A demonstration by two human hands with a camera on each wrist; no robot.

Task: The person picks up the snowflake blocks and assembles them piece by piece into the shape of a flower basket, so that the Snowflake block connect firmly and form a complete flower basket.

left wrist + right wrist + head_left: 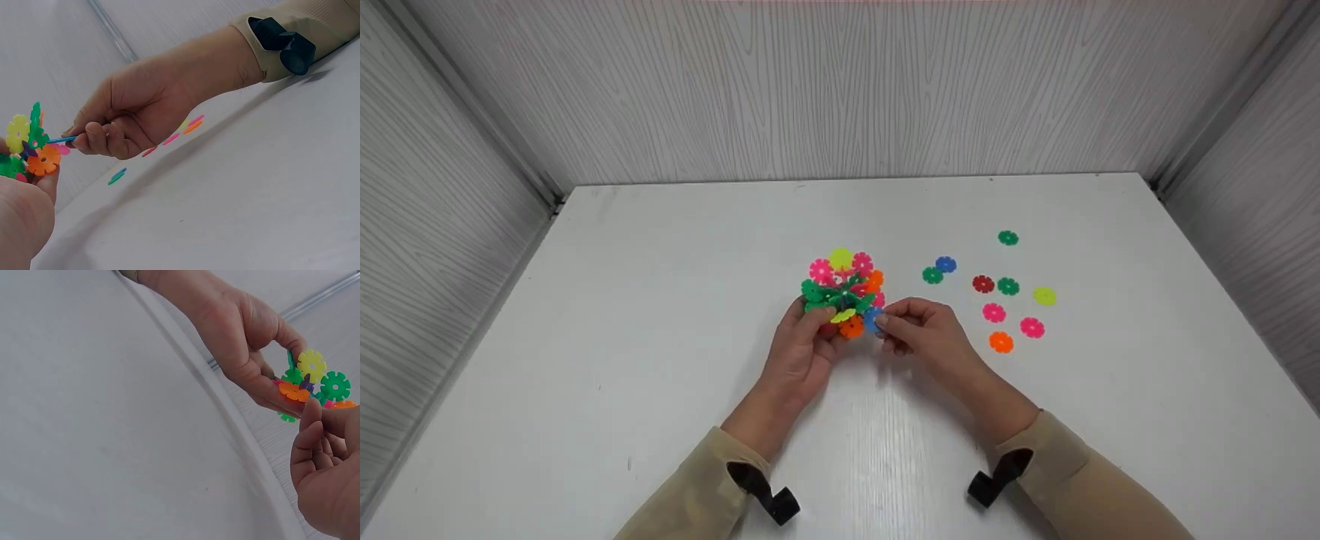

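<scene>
My left hand [801, 351] grips a cluster of joined plastic snowflake discs [846, 291], notched flower shapes in green, pink, yellow and orange. Its thumb lies over the near left side of the cluster. Between thumb and forefinger my right hand [928, 335] pinches a blue snowflake disc [873, 319] at the cluster's right side. In the left wrist view the blue disc [62, 139] shows edge-on, its far end right at a green disc [37, 128]. An orange disc [293, 391] and a yellow disc [312, 365] face the right wrist camera, while the right fingertips partly hide the cluster.
Loose discs lie spread on the white table [660, 315] to the right: a blue disc [946, 264], a dark red disc [983, 284], a yellow disc [1044, 296], an orange disc [1001, 343], and several green and pink ones. Pale wood-grain panels [840, 90] enclose the back and sides.
</scene>
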